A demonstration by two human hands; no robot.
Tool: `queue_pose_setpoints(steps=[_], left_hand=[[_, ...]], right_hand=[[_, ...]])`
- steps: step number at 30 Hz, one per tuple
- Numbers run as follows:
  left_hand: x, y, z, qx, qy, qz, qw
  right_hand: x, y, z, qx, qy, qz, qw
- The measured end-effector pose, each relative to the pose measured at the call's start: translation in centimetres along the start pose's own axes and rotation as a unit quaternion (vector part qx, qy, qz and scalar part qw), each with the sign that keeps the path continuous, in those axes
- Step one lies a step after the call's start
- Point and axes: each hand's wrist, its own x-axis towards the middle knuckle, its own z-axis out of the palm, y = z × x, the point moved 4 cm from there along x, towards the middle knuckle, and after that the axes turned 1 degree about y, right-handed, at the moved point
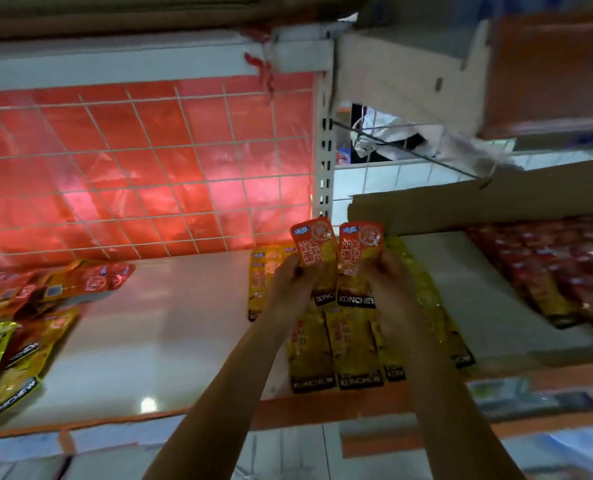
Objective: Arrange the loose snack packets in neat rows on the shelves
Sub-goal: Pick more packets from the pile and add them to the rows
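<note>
We held 2 red-and-yellow snack pkts upright, side by side, just above the yellow row of pkts lying flat on the shelf. Our left hand gripped the left pkt w/ fingers curled round its left edge & lower half. Our right hand gripped the right pkt the same way at its right edge. The 2 pkts' inner edges touched or nearly so; we couldn't tell which. Both showed a red top w/ a round emblem & a black KONCHEW band at the bottom.

The yellow row ran front to back, its nearest pkts reaching the shelf's orange front lip. Well left of the yellow row, a loose pile of mixed pkts lay jumbled, overlapping at odd angles. Right of the row, across a strip of white shelf, dark red pkts sat in tight rows, blurred. Behind the row stood a wire grid w/ red sheeting back of it. Behind & right of the row was a cardboard flap.
</note>
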Motion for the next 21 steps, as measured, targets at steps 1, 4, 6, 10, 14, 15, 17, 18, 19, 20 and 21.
queue_pose_setpoints(steps=[1,4,6,10,14,15,17,18,19,20,21], left_hand=[[0.1,-0.2,1.6,0.012,0.003,-0.006,1.000],[0.1,0.0,6.3,0.031,0.014,0.003,0.999],[0.1,0.1,9.4,0.048,0.018,-0.002,0.999],[-0.2,-0.5,15.3,0.050,0.025,-0.026,0.998],[-0.5,-0.9,20.5,0.079,0.010,0.003,0.997],[-0.5,-1.1,21.6,0.096,0.005,0.011,0.995],[-0.6,-1.6,23.6,0.142,-0.007,0.010,0.990],[-0.8,-1.9,24.7,0.151,-0.018,0.006,0.988],[-1.0,-2.2,25.7,0.148,-0.031,0.000,0.988],[-1.2,-2.4,26.8,0.139,-0.044,-0.008,0.989],[-1.3,-2.7,27.7,0.128,-0.054,-0.018,0.990]], right_hand=[[0.3,-0.2,-1.6,-0.001,0.000,-0.003,1.000],[1.2,-0.5,-6.5,-0.016,0.012,-0.010,1.000],[1.8,-0.4,-9.7,-0.032,0.022,-0.002,0.999],[3.2,0.0,-15.8,-0.058,0.036,0.024,0.997],[3.9,0.2,-21.0,-0.083,0.061,0.036,0.994],[3.9,0.2,-22.2,-0.096,0.060,0.032,0.993],[3.8,0.2,-24.4,-0.128,0.058,0.025,0.990],[3.8,0.3,-25.6,-0.133,0.062,0.027,0.989],[3.7,0.4,-26.7,-0.138,0.067,0.028,0.988],[3.6,0.5,-27.8,-0.150,0.071,0.027,0.986],[3.4,0.5,-28.7,-0.170,0.077,0.022,0.982]])
